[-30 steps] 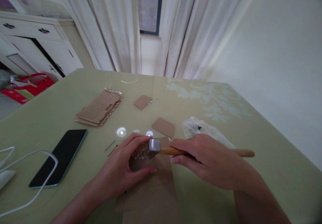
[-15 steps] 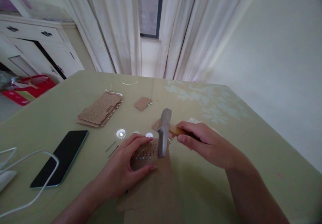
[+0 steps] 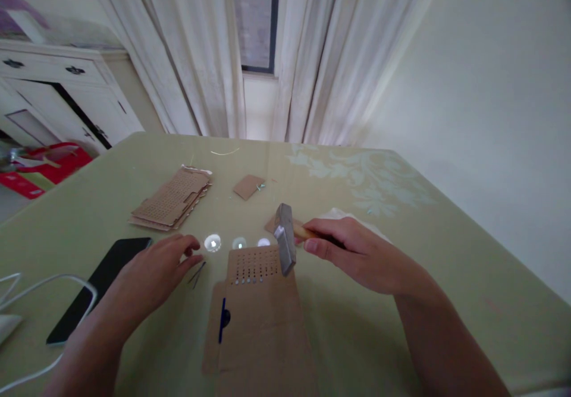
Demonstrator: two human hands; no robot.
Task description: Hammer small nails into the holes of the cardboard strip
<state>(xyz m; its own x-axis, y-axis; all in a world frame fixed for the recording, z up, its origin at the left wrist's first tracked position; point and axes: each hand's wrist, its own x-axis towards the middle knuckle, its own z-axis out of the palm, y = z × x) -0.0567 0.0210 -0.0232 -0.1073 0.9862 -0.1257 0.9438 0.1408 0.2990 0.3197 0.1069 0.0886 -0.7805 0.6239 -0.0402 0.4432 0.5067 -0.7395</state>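
My right hand (image 3: 352,251) grips the wooden handle of a hammer (image 3: 286,239). The grey metal head hangs over the upper right corner of a brown cardboard piece (image 3: 267,337). A grid of small holes covers the cardboard's upper part, and several pale dots sit in the lower rows. A dark blue strip (image 3: 222,320) lies at its left side. My left hand (image 3: 163,269) is left of the cardboard, fingers bent and apart, with nothing visible between them. Its fingertips are close to thin dark rods (image 3: 197,274) on the table.
Perforated cardboard pieces (image 3: 172,199) are stacked at the back left. A small cardboard square (image 3: 248,186) lies behind the work. A black phone (image 3: 127,254) and a white cable (image 3: 91,290) lie at left, partly under my left arm. Small round shiny pieces (image 3: 213,242) sit above the cardboard.
My left hand has let go of the cardboard and moved left toward the thin rods, uncovering the holes and the blue strip. The hammer remains over the cardboard's corner, slightly lower in tilt.
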